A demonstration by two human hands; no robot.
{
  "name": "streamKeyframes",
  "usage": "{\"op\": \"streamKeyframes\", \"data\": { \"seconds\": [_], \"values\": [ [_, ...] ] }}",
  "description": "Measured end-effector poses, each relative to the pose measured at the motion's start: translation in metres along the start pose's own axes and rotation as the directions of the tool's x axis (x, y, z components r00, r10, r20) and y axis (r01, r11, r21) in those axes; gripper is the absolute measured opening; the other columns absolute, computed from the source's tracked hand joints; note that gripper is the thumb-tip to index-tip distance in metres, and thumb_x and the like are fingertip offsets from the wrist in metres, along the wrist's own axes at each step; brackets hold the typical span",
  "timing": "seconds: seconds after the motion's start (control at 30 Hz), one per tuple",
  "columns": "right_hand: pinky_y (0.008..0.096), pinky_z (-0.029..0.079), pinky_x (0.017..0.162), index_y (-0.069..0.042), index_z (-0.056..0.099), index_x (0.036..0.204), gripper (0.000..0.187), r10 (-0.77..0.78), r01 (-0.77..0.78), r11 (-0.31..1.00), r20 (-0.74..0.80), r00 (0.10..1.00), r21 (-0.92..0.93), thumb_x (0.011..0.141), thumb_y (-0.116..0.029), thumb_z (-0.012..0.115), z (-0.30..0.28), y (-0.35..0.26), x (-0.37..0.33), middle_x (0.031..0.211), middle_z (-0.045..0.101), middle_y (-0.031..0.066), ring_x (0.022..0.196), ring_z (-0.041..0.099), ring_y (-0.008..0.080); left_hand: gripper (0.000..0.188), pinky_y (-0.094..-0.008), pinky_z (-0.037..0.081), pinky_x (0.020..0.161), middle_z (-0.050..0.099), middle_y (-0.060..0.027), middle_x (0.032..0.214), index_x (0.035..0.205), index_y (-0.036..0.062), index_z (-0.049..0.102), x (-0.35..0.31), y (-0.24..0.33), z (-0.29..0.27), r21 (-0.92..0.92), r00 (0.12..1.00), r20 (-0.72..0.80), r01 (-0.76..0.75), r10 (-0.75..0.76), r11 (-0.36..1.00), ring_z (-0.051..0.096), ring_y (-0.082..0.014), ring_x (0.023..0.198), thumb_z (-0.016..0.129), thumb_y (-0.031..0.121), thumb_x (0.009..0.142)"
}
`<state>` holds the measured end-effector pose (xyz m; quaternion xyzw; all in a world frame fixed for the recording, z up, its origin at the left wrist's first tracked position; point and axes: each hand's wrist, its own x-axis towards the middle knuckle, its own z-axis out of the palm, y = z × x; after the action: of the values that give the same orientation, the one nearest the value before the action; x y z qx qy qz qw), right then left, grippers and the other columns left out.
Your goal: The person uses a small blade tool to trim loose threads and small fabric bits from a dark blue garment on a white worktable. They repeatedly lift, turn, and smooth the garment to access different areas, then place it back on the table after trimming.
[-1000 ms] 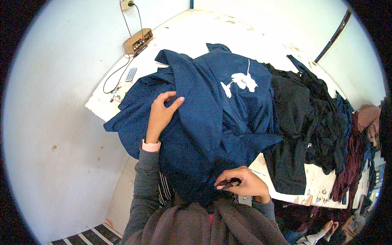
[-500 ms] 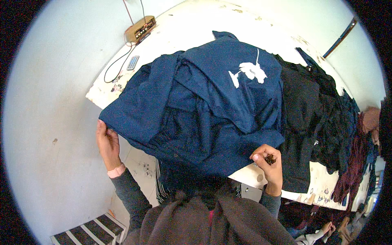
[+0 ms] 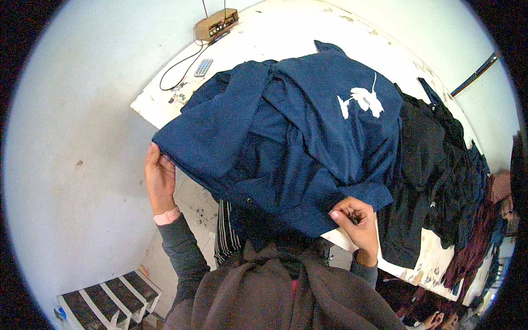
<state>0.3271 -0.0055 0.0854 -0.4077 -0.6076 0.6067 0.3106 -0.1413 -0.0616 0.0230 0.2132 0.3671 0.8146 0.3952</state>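
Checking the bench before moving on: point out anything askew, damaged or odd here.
Nothing looks damaged. The navy garment lies rumpled, its near edge hanging over the white table, held by the left hand and right hand. A heap of dark clothes sprawls beside it.

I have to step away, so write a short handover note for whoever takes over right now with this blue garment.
Left hand: grips the left edge of the navy blue garment, off the table edge.
Right hand: pinches the garment's near hem.
Garment: bunched on the table, white print up, beside the dark clothes pile.
Done: both edges in hand.
Left: garment not yet flat or folded.
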Motion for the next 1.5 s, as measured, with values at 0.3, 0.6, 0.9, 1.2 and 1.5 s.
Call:
{"op": "streamKeyframes", "data": {
  "seconds": [0.3,0.6,0.9,1.2,1.5],
  "values": [
    [0.0162,0.035,0.055,-0.006,0.056,0.133,0.045,-0.030,0.022,0.995,0.072,0.997,0.100,0.091,-0.006,0.072,0.040,-0.007,0.036,0.111,0.063,0.0003,0.066,0.046,-0.0028,0.027,-0.0294,0.053,0.080,0.073,-0.0093,0.098,0.117,0.0037,0.063,-0.061,0.045,0.120,0.792,0.259,0.573,0.068,-0.778,0.606,0.067,-0.0131,0.092,0.069,0.017,0.094],
    [0.0435,0.057,0.076,-0.021,0.058,0.135,0.064,-0.354,0.258,0.636,0.022,0.935,-0.727,0.075,-0.010,0.077,0.087,-0.017,0.056,0.130,0.059,0.0128,0.093,0.068,0.0400,0.041,-0.0369,0.053,0.085,0.071,-0.0172,0.113,0.127,-0.0006,0.060,0.041,-0.043,0.112,0.814,0.893,0.423,-0.450,0.154,0.368,0.067,-0.0241,0.103,0.064,0.029,0.099],
    [0.0381,0.055,0.071,-0.016,0.072,0.108,0.037,-0.299,0.212,0.590,0.033,0.954,-0.779,0.073,-0.003,0.070,0.040,0.009,0.038,0.098,0.068,0.0037,0.084,0.069,0.0297,0.048,-0.0381,0.054,0.081,0.071,-0.0163,0.093,0.105,-0.0034,0.065,0.056,-0.062,0.153,0.873,0.940,0.334,-0.336,0.068,0.353,0.067,-0.0311,0.085,0.088,0.028,0.076],
    [0.0338,0.054,0.069,-0.012,0.066,0.117,0.041,-0.339,0.307,0.832,0.016,0.941,-0.463,0.081,-0.026,0.081,0.038,-0.026,0.037,0.094,0.068,0.0068,0.081,0.071,0.0232,0.025,-0.0301,0.051,0.089,0.069,-0.0132,0.114,0.100,-0.0005,0.064,0.016,-0.038,0.166,0.756,0.751,0.469,-0.613,0.465,0.227,0.067,-0.0228,0.099,0.080,0.005,0.082],
    [0.0306,0.049,0.064,-0.009,0.062,0.121,0.045,-0.409,0.393,0.885,-0.015,0.912,-0.248,0.081,-0.018,0.080,0.056,-0.044,0.048,0.093,0.068,0.0044,0.072,0.062,0.0162,0.025,-0.0227,0.054,0.082,0.071,-0.0189,0.116,0.116,0.0002,0.057,-0.013,-0.029,0.166,0.232,0.974,0.206,0.042,-0.091,0.972,0.070,-0.0129,0.094,0.067,-0.002,0.093]
  ]
}}
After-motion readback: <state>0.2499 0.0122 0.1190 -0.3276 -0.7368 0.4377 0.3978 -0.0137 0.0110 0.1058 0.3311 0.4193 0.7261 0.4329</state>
